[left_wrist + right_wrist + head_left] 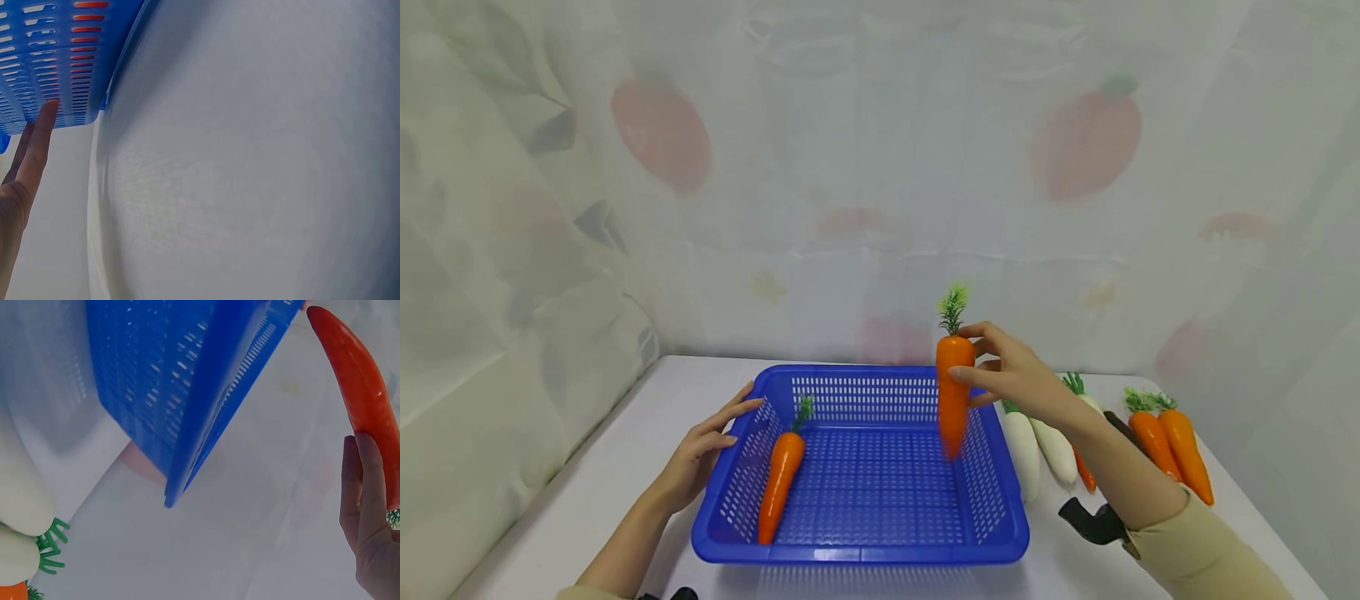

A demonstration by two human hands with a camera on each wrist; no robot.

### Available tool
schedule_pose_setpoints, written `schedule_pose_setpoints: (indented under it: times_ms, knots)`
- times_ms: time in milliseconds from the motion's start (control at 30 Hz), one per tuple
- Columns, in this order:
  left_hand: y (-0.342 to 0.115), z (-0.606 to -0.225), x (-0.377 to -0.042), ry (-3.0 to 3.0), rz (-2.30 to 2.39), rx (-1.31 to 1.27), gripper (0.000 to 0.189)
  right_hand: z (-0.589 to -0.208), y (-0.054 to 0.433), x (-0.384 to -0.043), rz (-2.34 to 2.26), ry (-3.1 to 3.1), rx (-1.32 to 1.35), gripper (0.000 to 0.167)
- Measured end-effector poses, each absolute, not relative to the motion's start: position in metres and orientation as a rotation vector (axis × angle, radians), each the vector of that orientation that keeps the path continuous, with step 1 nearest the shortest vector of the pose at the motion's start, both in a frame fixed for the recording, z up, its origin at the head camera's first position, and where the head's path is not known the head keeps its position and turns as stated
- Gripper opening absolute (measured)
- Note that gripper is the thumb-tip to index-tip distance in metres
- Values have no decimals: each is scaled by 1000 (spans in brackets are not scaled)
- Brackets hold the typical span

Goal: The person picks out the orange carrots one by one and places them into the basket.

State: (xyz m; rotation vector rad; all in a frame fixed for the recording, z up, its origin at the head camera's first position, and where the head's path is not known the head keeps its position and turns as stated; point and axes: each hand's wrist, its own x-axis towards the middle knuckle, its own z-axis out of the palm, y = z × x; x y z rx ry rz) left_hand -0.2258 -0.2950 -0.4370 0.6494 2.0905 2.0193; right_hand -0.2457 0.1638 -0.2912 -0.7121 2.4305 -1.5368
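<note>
My right hand pinches an orange carrot between thumb and fingers. The carrot hangs upright, green leaves up and tip down, over the right side of a blue plastic basket. In the right wrist view the fingers lie along the carrot near its leafy end. A second carrot lies inside the basket along the left wall, leaves toward the back. My left hand rests its fairly straight fingers at the basket's left rim; in the left wrist view a fingertip meets the slotted outer wall.
Right of the basket lie white radishes, a red-orange vegetable partly behind my forearm, a dark long vegetable and two more carrots. A printed curtain hangs behind the white table.
</note>
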Motion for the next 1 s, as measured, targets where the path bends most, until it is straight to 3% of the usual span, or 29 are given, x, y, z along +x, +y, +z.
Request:
schedule_pose_setpoints:
  times_ms: [1000]
  knots:
    - [-297, -437, -227, 2068, 2015, 654, 54, -283, 72, -258, -1528, 2448, -869, 54]
